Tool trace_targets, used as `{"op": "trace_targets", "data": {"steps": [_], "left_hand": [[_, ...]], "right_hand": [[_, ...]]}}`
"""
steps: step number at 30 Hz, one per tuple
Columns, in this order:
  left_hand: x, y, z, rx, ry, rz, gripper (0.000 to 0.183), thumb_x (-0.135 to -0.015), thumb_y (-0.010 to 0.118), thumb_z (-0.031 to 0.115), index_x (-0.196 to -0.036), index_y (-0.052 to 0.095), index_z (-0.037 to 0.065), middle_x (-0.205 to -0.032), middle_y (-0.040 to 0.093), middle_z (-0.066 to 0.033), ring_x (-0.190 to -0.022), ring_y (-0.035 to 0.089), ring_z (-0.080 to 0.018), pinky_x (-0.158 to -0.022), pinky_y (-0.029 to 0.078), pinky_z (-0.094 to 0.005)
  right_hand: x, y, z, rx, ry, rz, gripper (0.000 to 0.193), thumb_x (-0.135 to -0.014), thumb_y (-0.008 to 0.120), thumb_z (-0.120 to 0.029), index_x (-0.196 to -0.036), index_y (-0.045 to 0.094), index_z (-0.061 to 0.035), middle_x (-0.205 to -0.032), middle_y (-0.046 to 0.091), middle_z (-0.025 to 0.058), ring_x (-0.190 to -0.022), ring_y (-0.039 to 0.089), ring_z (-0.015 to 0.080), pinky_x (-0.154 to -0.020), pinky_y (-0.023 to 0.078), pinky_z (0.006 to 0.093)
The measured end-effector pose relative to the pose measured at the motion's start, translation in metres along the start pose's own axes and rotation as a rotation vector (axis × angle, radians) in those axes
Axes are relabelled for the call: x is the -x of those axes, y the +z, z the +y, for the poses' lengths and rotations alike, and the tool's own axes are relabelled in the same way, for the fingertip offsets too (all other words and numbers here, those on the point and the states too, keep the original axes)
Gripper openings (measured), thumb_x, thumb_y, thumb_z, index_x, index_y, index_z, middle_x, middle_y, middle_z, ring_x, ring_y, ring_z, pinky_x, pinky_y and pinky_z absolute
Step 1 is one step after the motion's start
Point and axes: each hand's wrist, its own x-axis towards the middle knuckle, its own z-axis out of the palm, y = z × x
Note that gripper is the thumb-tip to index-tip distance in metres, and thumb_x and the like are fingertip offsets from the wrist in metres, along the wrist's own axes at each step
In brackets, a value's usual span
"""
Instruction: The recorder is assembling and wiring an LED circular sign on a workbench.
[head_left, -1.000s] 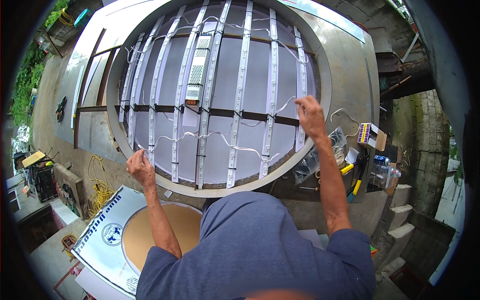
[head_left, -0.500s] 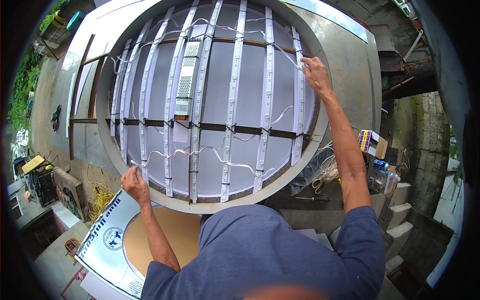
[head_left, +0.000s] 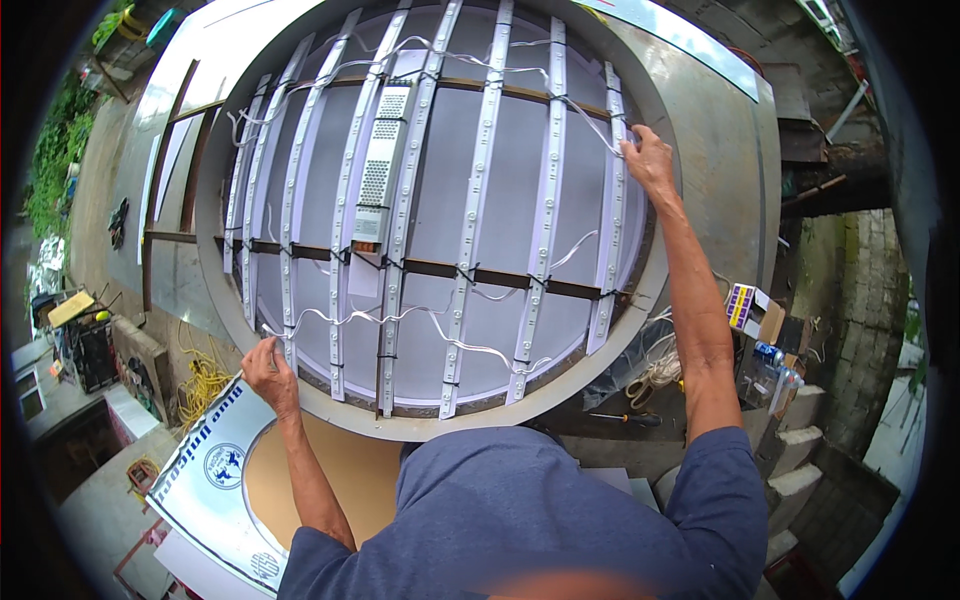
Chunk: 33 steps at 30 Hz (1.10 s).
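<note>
Before me lies a large round sign frame (head_left: 668,200) with a deep grey rim. Several LED strips (head_left: 470,240) run lengthwise inside it, tied with black cable ties to dark crossbars (head_left: 440,268). A perforated metal power supply (head_left: 380,165) sits between two strips. My left hand (head_left: 270,378) is at the near left rim, fingers pinched at the end of a white wire (head_left: 345,319) that crosses the strips' near ends. At the far right, my right hand (head_left: 650,162) pinches another white wire (head_left: 590,116) beside the outermost strip. Its fingertips are partly hidden.
The frame rests on a metal sheet (head_left: 730,190). Right of me are a small box (head_left: 748,308), a clear bottle (head_left: 785,375), a screwdriver (head_left: 630,418) and bundled cord (head_left: 655,365). A printed panel (head_left: 205,450) and yellow cord (head_left: 205,385) lie at near left.
The view has shifted slightly, so the frame and my right hand appear a little lower and further right. Both hands keep their places at the frame.
</note>
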Motion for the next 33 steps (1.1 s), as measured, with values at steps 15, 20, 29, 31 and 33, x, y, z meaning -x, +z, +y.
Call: {"op": "trace_targets", "data": {"steps": [15,20,29,31,33], "left_hand": [[-0.001,0.001,-0.002,0.026,-0.014,-0.024,0.025,-0.08,0.067,-0.001,-0.103,0.072,0.009,-0.106,0.071,-0.0039,-0.103,0.06,-0.0257,-0.092,0.044,-0.0388],[-0.002,0.002,-0.003,0.004,-0.021,-0.038,0.024,-0.082,0.067,0.0,-0.103,0.072,0.009,-0.106,0.071,-0.0039,-0.104,0.06,-0.0258,-0.092,0.044,-0.039],[-0.001,0.003,-0.002,-0.01,-0.018,-0.044,0.023,-0.083,0.068,0.002,-0.104,0.072,0.009,-0.106,0.071,-0.0031,-0.103,0.06,-0.025,-0.092,0.043,-0.0398],[-0.001,0.003,-0.003,-0.016,-0.018,-0.044,0.023,-0.083,0.068,0.002,-0.104,0.072,0.009,-0.106,0.071,-0.0029,-0.103,0.06,-0.0248,-0.092,0.043,-0.0398],[0.0,0.003,-0.005,-0.026,-0.015,-0.04,0.023,-0.082,0.068,0.001,-0.104,0.072,0.01,-0.106,0.071,-0.0028,-0.103,0.06,-0.0247,-0.092,0.043,-0.0399]], "right_hand": [[-0.003,-0.022,-0.011,-0.226,0.202,-0.133,0.036,-0.087,0.062,-0.002,-0.122,0.064,0.0032,-0.086,0.072,0.0098,-0.068,0.069,0.0143,-0.057,0.056,0.0251],[-0.008,-0.02,0.005,-0.449,0.245,-0.181,0.033,-0.088,0.057,0.003,-0.121,0.065,0.0038,-0.089,0.072,0.0109,-0.068,0.069,0.0137,-0.057,0.057,0.0255],[-0.001,-0.014,0.015,-0.579,0.216,-0.189,0.038,-0.089,0.062,0.0,-0.126,0.061,0.0043,-0.091,0.071,0.0116,-0.073,0.069,0.0145,-0.059,0.057,0.0257],[0.001,-0.012,0.017,-0.623,0.221,-0.16,0.036,-0.088,0.064,0.0,-0.124,0.061,0.0049,-0.089,0.07,0.0105,-0.072,0.068,0.0144,-0.058,0.056,0.0248],[0.001,-0.01,0.014,-0.632,0.211,-0.165,0.033,-0.088,0.064,0.0,-0.121,0.062,0.0042,-0.088,0.069,0.0098,-0.072,0.068,0.0142,-0.058,0.056,0.0247]]}}
